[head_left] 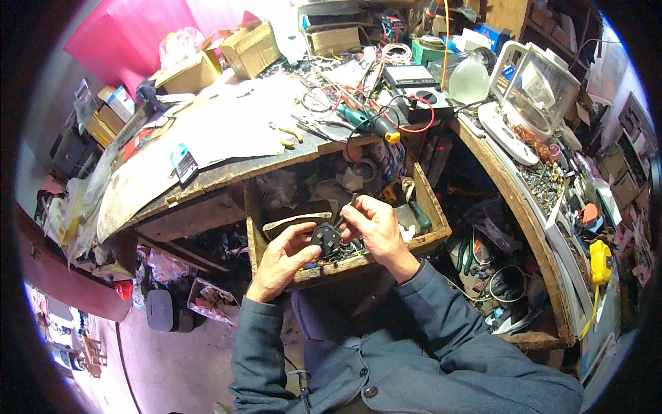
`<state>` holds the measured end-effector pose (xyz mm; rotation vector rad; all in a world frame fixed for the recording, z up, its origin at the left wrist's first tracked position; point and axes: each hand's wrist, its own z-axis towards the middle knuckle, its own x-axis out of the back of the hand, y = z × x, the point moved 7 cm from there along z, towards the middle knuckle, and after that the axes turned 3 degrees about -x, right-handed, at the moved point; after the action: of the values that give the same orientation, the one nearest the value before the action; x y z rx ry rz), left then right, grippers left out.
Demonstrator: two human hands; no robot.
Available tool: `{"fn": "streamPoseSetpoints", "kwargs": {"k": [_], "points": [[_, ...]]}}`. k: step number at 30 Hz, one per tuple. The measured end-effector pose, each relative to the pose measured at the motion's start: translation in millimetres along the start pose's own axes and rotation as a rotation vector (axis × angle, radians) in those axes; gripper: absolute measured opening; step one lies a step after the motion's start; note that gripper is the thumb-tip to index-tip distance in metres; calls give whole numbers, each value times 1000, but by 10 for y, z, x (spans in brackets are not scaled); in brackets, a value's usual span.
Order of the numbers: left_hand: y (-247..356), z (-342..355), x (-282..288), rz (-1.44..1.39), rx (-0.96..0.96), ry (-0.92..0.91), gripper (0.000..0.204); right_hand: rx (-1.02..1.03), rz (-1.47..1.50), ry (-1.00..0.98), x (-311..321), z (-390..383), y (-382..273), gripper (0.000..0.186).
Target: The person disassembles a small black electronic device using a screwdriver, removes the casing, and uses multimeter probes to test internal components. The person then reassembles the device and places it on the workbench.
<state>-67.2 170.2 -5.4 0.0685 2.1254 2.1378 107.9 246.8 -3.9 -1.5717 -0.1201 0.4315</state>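
Observation:
Over an open wooden drawer, my left hand (281,261) pinches a black power plug (325,239) between thumb and fingers, with its flat pins showing. My right hand (378,233) is beside it, fingers closed on a thin dark stick-like thing (354,199); its kind is too small to make out. The lower end of that thing is near the plug, and I cannot tell whether they touch. Under both hands the drawer (434,233) holds jumbled parts, among them a green-handled tool (419,215).
A worktop with white sheets (227,134) spreads ahead, bearing yellow-handled pliers (286,133), a soldering-iron-like green tool (354,117), cables and a black-and-white meter (410,77). Cardboard boxes (252,50) stand at the back. To the right are small metal parts (548,181) and a yellow device (600,262).

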Motion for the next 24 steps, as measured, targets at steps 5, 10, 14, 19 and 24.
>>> {"fn": "streamPoseSetpoints", "kwargs": {"k": [5, 10, 14, 19, 24], "points": [[-18, -15, 22, -93, 9, -13, 53, -31, 29, -21, -26, -10, -26, 20], [7, -36, 43, -119, -7, 5, 55, -21, 33, -26, -30, -15, -33, 16], [0, -51, 63, -115, 0, 36, 57, -10, 27, -44, -40, -12, -33, 15], [-4, -57, 71, -114, 11, 54, 57, -17, 4, -37, -29, 2, -23, 16], [-20, -58, 111, -79, 26, 83, 48, 9, 19, -41, -30, -9, -21, 17]]}}
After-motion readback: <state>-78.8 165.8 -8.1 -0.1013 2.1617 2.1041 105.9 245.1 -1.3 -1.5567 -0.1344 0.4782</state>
